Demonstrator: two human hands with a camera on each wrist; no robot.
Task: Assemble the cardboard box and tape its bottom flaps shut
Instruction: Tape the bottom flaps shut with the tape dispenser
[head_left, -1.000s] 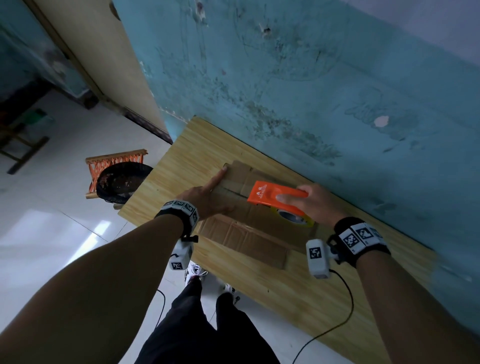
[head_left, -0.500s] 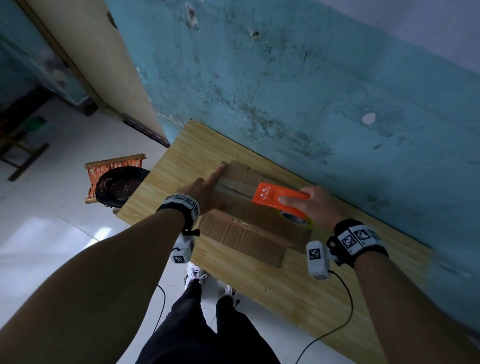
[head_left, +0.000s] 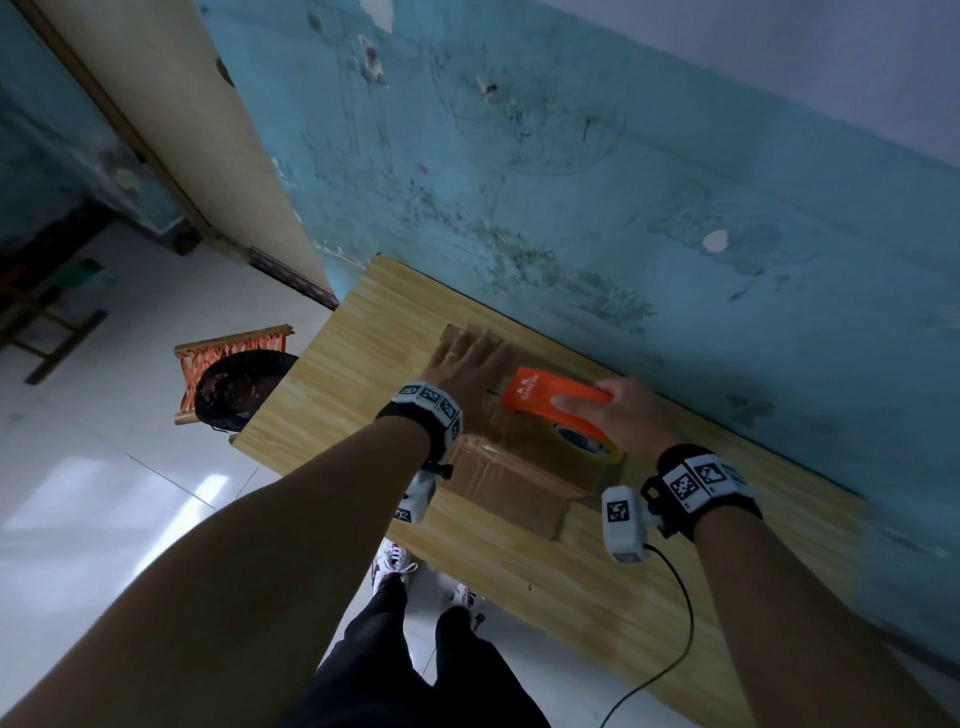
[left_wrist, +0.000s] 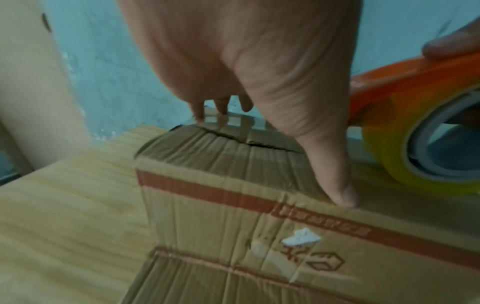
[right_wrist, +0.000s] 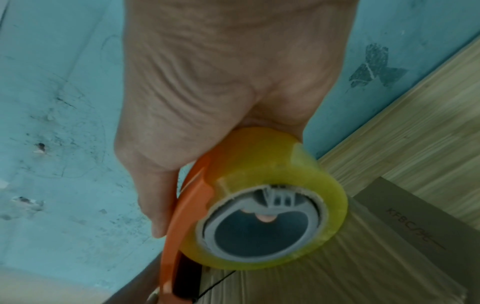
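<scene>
A brown cardboard box (head_left: 511, 486) stands on the wooden table (head_left: 358, 384) with its closed flaps facing up. My left hand (head_left: 465, 366) lies flat on the flaps at the box's far left end, fingers straight. In the left wrist view the left hand (left_wrist: 259, 86) has its thumb on the box (left_wrist: 233, 216) edge, and the flap seam shows as a dark line. My right hand (head_left: 626, 410) grips an orange tape dispenser (head_left: 550, 397) holding a yellowish tape roll (head_left: 584, 441), set on the box top. The right wrist view shows the tape roll (right_wrist: 267, 185) and dispenser (right_wrist: 182, 209) over the seam.
The table stands against a worn blue wall (head_left: 623, 182). A black basket (head_left: 236, 387) on an orange woven stool (head_left: 228, 345) sits off the table's left end. A cable (head_left: 670, 623) hangs from my right wrist camera across the table's near edge. My legs stand beside the table.
My left hand has slid toward the box's far left end and flattened from a pointing finger to a spread palm. The dispenser has shifted slightly along the box top with my right hand.
</scene>
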